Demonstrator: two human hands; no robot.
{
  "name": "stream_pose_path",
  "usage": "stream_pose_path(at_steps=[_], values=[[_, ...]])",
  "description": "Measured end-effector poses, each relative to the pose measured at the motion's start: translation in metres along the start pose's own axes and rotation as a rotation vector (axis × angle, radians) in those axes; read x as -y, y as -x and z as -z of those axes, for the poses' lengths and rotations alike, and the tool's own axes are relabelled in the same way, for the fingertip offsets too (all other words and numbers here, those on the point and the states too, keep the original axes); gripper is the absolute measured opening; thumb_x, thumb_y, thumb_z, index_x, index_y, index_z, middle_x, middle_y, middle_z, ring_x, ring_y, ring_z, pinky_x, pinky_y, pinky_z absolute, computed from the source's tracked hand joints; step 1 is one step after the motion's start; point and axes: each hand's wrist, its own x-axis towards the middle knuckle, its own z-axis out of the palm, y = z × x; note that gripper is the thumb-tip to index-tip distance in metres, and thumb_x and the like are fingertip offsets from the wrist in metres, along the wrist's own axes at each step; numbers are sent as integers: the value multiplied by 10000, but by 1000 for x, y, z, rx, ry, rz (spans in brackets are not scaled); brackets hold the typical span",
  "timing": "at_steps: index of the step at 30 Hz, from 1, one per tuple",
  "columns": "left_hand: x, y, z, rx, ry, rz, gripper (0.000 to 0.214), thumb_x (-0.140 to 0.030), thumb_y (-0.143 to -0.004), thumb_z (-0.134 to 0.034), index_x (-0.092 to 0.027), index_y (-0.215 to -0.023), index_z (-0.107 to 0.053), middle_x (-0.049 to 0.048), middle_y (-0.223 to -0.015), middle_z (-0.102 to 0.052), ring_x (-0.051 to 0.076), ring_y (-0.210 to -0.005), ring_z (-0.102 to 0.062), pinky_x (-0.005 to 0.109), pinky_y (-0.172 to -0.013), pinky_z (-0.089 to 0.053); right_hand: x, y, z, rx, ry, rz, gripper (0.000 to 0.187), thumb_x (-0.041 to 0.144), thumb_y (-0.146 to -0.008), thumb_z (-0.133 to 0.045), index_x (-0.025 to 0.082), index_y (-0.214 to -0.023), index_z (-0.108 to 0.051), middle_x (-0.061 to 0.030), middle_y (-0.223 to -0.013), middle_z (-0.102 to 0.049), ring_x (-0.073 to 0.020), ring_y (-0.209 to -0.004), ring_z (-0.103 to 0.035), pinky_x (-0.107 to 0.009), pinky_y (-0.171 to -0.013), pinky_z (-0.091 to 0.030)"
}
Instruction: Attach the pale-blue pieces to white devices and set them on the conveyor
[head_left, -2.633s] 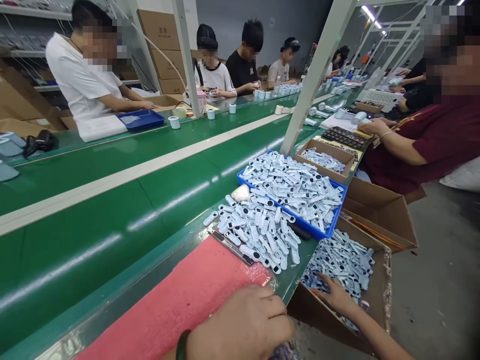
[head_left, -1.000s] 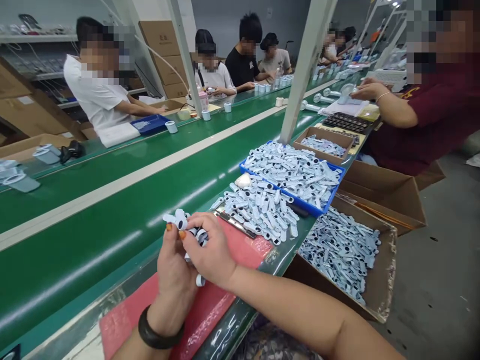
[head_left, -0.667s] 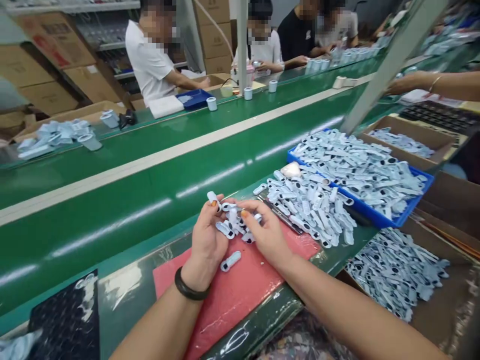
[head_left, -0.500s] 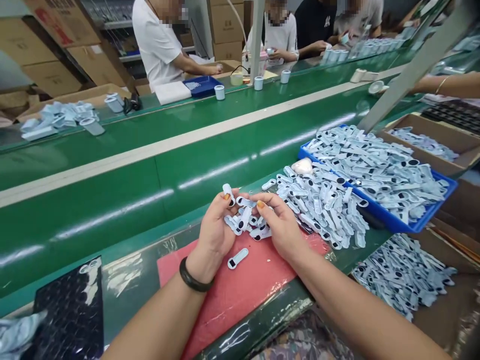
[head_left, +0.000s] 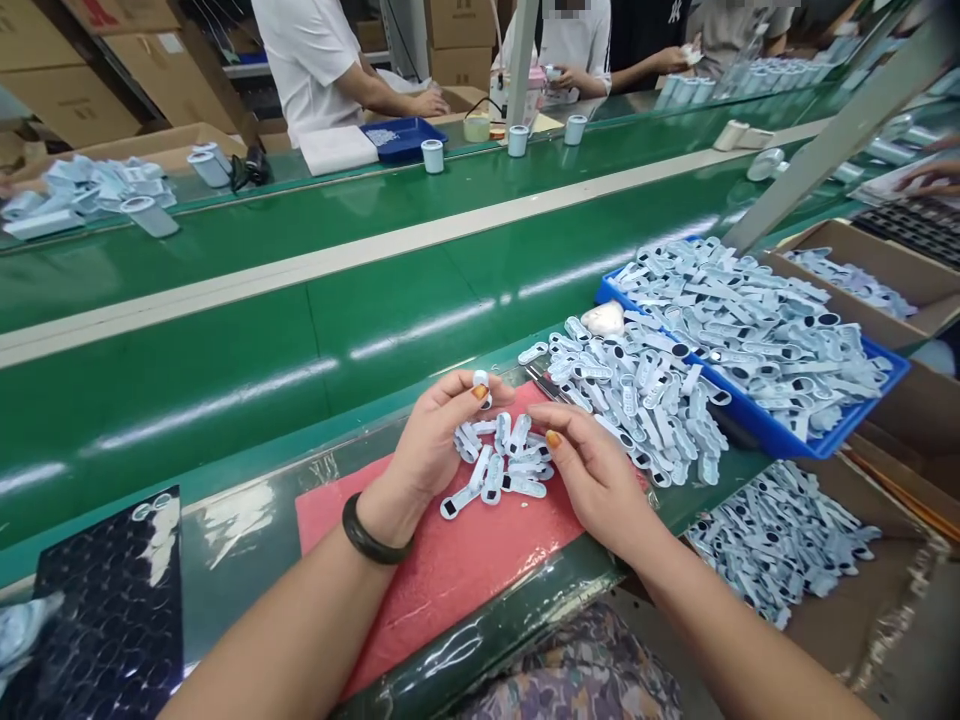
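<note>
My left hand (head_left: 424, 450) is closed, pinching a small pale-blue plastic piece (head_left: 481, 380) between thumb and fingers above the red mat (head_left: 450, 590). On the mat, a loose cluster of similar pale-blue strips (head_left: 491, 475), some with a black patch at one end, lies between my hands. My right hand (head_left: 600, 475) is open at the right of this cluster, thumb and fingers apart, with nothing visible in it. Beyond it spreads a larger heap of the same pieces (head_left: 637, 400), a pair of tweezers (head_left: 545, 382) lying at its left edge.
A blue tray (head_left: 817, 445) full of such pieces stands at the right, with a carton (head_left: 840, 620) of more below. A green conveyor (head_left: 225, 390) runs along the far side. A black tray (head_left: 112, 600) lies at the left. Co-workers sit across the belt.
My right hand has let go of the piece it was holding and drawn back rightward, its fingers apart. The left hand keeps its piece. The strips on the mat lie more spread out.
</note>
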Motion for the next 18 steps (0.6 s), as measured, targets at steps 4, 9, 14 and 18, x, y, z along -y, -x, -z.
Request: stream_pose_path(at_steps=[4, 9, 14, 18], values=[[1, -1, 2, 8, -4, -8, 276, -305, -775, -828, -128, -952, -712, 110, -976, -765, 190, -892, -735, 280, -846, -590, 3, 10, 3, 17, 132, 63, 310, 230, -1053, -469, 275, -1342, -572, -91, -1337, -606, -250, -1274, -563, -472, -1083, -487], [-1, -1, 2, 28, 8, 12, 321, -327, -775, -828, -128, -992, -700, 107, -939, -763, 193, -813, -747, 269, -755, -607, 6, 22, 2, 91, 343, 197, 335, 220, -1013, -559, 283, -1342, -570, -105, -1362, -585, -313, -1325, -504, -582, -1095, -457], [-4, -2, 4, 43, 40, 5, 331, -335, -775, -815, -127, -996, -684, 74, -853, -736, 133, -594, -678, 188, -496, -494, 4, 37, 4, 173, 374, 241, 182, 238, -995, -610, 265, -1173, -635, -92, -1230, -649, -340, -1341, -494, -595, -1058, -481], [-4, -3, 5, 4, 99, -53, 298, -334, -786, -783, -148, -991, -675, 38, -826, -716, 108, -573, -636, 189, -482, -462, 2, 43, 10, 127, 373, 252, 171, 226, -987, -635, 252, -1155, -643, -95, -1239, -643, -323, -1334, -497, -552, -1069, -473]])
